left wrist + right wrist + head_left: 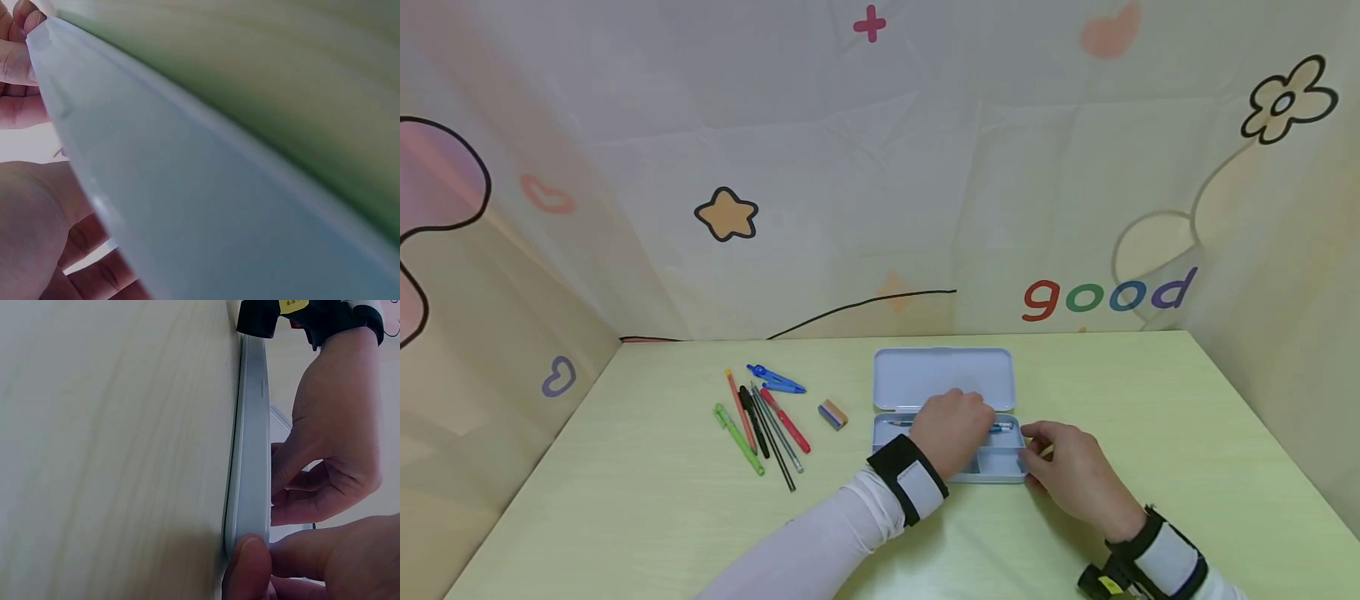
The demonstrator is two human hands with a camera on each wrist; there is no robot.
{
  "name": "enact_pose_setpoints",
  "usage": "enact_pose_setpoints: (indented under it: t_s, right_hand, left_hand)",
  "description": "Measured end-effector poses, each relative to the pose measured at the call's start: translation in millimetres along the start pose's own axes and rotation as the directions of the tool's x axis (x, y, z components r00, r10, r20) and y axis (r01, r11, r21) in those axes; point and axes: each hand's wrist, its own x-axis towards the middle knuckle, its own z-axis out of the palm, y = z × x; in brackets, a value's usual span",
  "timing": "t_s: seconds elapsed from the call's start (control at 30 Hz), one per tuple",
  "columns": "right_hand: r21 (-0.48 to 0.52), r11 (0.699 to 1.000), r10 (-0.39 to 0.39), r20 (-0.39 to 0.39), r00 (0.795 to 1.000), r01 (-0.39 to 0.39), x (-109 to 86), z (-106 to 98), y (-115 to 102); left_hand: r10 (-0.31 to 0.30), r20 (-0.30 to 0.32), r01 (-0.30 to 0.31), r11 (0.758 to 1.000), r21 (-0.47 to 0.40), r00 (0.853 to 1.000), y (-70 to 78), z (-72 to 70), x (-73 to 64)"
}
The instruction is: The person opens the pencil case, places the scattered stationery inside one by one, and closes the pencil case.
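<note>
A pale blue pencil case (1000,463) lies on the table with its lid (943,377) laid back behind it. My left hand (952,429) reaches down into the case, fingers bent in the right wrist view. A pen with a blue end (1002,427) lies along the back compartment, showing on both sides of that hand. The left fingertips are hidden, so I cannot tell whether they pinch the pen. At the case's right end, my right hand (1075,471) grips the wall between thumb (249,565) and fingers.
Left of the case lie a small eraser (832,414), a blue compass (775,379), and a loose bunch with a green pen (739,440), a red pen (786,421), a black pen (754,422) and several pencils. A printed curtain (850,167) hangs behind the table.
</note>
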Motion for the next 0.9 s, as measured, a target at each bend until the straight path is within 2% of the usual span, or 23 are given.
enact_pose_setpoints:
  t_s: [0.23, 0.5, 0.9]
  right_hand:
    - [-0.009, 1.0, 0.009, 0.002, 1.0, -0.009, 0.4, 0.4, -0.1]
    - [-0.012, 1.0, -0.014, -0.003, 1.0, 0.014, -0.3, 0.2, 0.4]
    - [-0.015, 1.0, -0.013, -0.006, 1.0, 0.013, -1.2, 0.8, 0.3]
  left_hand:
    - [-0.007, 0.014, 0.007, 1.0, -0.027, 1.0, 0.1, 1.6, 0.5]
    - [-0.008, 0.014, 0.008, 1.0, -0.014, 1.0, 0.2, 1.1, -0.8]
    - [-0.02, -0.022, 0.02, 1.0, -0.019, 1.0, -1.3, -3.2, -6.8]
